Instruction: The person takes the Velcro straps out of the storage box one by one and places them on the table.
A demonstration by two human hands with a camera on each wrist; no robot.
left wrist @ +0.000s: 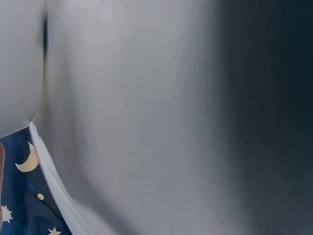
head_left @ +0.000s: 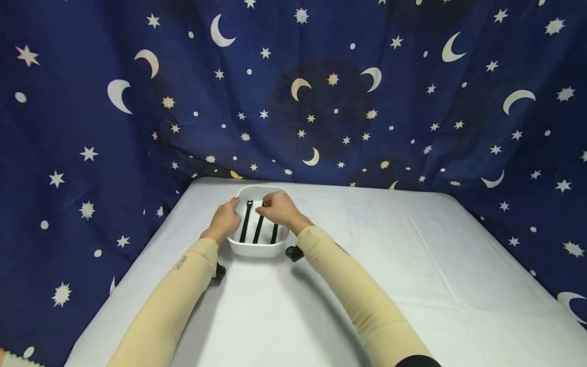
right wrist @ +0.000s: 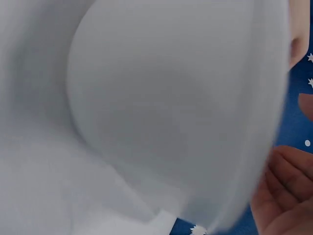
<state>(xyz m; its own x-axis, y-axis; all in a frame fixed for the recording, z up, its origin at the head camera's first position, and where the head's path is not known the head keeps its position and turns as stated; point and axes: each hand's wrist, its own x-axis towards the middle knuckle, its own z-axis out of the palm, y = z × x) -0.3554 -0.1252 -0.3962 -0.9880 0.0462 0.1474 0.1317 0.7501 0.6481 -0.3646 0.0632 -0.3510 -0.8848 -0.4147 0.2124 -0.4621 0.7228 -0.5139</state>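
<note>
A white plastic basin [head_left: 255,250] stands near the table's far left part. Inside lie three black cable straps side by side: the left strap [head_left: 246,221], the middle strap [head_left: 259,230] and the right strap [head_left: 274,234]. Each runs lengthwise; the left one shows a slotted head at its far end. My left hand [head_left: 224,219] grips the basin's left rim, thumb uppermost. Over the basin, my right hand [head_left: 281,208] pinches the far end of the middle strap between thumb and fingers. That hand covers the right strap's far end. In the right wrist view, the basin wall [right wrist: 171,107] hides the straps.
A white cloth covers the table [head_left: 390,265], which stretches away to the right and toward me. Behind it hangs a dark blue curtain [head_left: 257,92] with moons and stars. Black wrist mounts [head_left: 294,253] sit beneath both forearms, close to the basin.
</note>
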